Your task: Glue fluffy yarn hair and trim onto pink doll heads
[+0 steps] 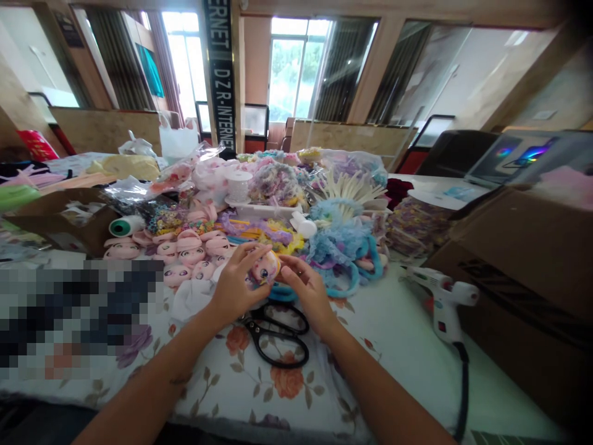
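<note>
Between my two hands is a small doll head with a painted eye and a yellow edge along its top. My left hand wraps round it from the left, thumb below and fingers above. From the right, the fingers of my right hand close on its edge. Black-handled scissors lie on the flowered cloth just beneath my hands. Several more pink doll heads with painted faces are piled to the left. White fabric rests beside my left wrist.
Blue ruffled trim and yellow lace heap up behind my hands. A glue gun with its cord lies at right, beside a large cardboard box. At left are a thread spool and an opened carton.
</note>
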A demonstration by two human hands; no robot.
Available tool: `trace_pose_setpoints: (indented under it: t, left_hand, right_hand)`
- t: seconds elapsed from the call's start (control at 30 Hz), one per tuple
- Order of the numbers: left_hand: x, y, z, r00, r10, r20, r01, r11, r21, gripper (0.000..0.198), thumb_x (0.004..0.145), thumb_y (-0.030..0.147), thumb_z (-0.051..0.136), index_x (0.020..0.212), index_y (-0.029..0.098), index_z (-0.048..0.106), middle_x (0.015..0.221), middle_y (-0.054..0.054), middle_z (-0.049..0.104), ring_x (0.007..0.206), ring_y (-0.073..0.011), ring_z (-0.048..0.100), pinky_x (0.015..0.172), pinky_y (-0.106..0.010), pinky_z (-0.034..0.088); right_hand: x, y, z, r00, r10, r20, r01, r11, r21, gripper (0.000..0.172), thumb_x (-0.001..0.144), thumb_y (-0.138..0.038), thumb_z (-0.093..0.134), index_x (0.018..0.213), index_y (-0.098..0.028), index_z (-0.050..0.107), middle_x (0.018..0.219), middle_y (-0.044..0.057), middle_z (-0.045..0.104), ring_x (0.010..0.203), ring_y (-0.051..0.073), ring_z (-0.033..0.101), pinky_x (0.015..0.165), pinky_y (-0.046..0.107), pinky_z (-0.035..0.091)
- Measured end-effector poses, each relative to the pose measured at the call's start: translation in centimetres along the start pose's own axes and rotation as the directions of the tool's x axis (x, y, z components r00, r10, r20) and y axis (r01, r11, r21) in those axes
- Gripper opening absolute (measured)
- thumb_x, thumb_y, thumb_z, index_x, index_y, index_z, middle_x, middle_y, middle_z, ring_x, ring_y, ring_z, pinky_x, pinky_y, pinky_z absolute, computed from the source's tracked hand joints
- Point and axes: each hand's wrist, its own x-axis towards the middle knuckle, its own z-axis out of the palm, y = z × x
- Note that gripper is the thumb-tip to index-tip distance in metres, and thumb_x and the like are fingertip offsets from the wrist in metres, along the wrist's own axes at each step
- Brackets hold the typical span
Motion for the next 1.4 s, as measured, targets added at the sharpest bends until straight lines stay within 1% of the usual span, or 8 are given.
trace_pose_setpoints:
  t: [0.33,0.47,0.63,0.93,1.03,1.2,1.3,1.4]
  left_hand:
    - [-0.6,0.4,0.6,0.982,0.186,0.024,-0.187,0.958,0.218,0.071,0.071,0.010,0.060,0.137,0.027,0.041,0.126,-0.009,0.053,0.118,-0.0256,0.051,0.102,-0.043,0.043]
    - [-0.5,0.2,0.5,0.993,0.111,0.033,-0.115,0.979,0.166,0.077,0.073,0.021,0.069,0.141,0.031,0.034,0.134,-0.010,0.046,0.126,-0.0267,0.045,0.104,-0.044,0.041]
    - [0.0,-0.6,0.2,0.999,-0.020,0.037,0.021,1.000,-0.008,0.115,0.054,0.050,0.082,0.148,0.029,0.019,0.145,-0.015,0.039,0.133,-0.0338,0.038,0.107,-0.052,0.036]
    - [-0.1,0.4,0.0,0.999,0.039,0.009,-0.039,0.998,0.041,0.059,0.073,0.029,0.071,0.127,0.021,0.051,0.126,-0.012,0.060,0.119,-0.0263,0.055,0.105,-0.044,0.041]
    - [-0.1,0.3,0.0,0.999,0.042,0.016,-0.042,0.998,0.047,0.064,0.073,0.029,0.071,0.131,0.021,0.047,0.130,-0.012,0.058,0.122,-0.0267,0.052,0.106,-0.045,0.040]
    - [-0.1,0.0,0.2,0.990,0.137,0.040,-0.140,0.987,0.084,0.099,0.063,0.048,0.078,0.144,0.025,0.027,0.146,-0.016,0.039,0.136,-0.0315,0.036,0.109,-0.051,0.034]
    - [-0.2,0.3,0.4,0.970,0.241,0.022,-0.242,0.961,0.134,0.088,0.069,0.045,0.074,0.143,0.026,0.030,0.144,-0.016,0.040,0.135,-0.0317,0.036,0.108,-0.051,0.036]
    - [-0.2,0.5,0.5,0.928,0.370,0.048,-0.372,0.911,0.178,0.065,0.078,0.028,0.068,0.137,0.024,0.040,0.136,-0.014,0.051,0.133,-0.0300,0.040,0.108,-0.050,0.036]
  right_hand:
    - [-0.3,0.3,1.4,0.999,0.029,0.023,-0.029,0.999,-0.014,0.031,0.068,-0.040,0.077,0.087,-0.019,0.064,0.081,0.002,0.068,0.075,0.018,0.063,0.073,0.032,0.050]
    - [-0.3,0.1,1.1,0.998,0.033,-0.044,-0.034,0.999,-0.030,0.029,0.069,-0.041,0.076,0.082,-0.018,0.064,0.073,0.000,0.065,0.068,0.015,0.058,0.067,0.028,0.047]
    - [0.0,-0.4,0.4,0.991,0.037,-0.132,-0.039,0.999,-0.008,0.028,0.068,-0.039,0.077,0.083,-0.018,0.066,0.069,-0.003,0.061,0.063,0.013,0.053,0.063,0.026,0.045]
    - [0.0,-0.1,0.3,0.984,0.175,0.017,-0.175,0.967,0.186,0.025,0.062,-0.033,0.082,0.080,-0.020,0.070,0.075,-0.002,0.068,0.068,0.012,0.059,0.068,0.024,0.046]
    - [0.1,0.0,0.4,0.978,0.205,0.027,-0.205,0.945,0.254,0.023,0.063,-0.030,0.082,0.079,-0.019,0.070,0.072,-0.003,0.066,0.066,0.010,0.058,0.066,0.022,0.046]
    - [0.1,0.0,0.4,0.969,0.241,-0.062,-0.206,0.918,0.339,0.024,0.063,-0.031,0.082,0.077,-0.018,0.068,0.069,-0.004,0.062,0.063,0.010,0.055,0.065,0.022,0.046]
    - [-0.1,0.1,0.7,0.975,0.212,-0.062,-0.188,0.944,0.272,0.026,0.063,-0.033,0.082,0.079,-0.019,0.066,0.070,-0.004,0.062,0.064,0.011,0.056,0.064,0.023,0.045]
    - [-0.4,0.2,1.1,0.986,0.162,0.038,-0.166,0.971,0.173,0.028,0.063,-0.032,0.082,0.081,-0.019,0.065,0.074,-0.003,0.062,0.068,0.013,0.056,0.066,0.025,0.045]
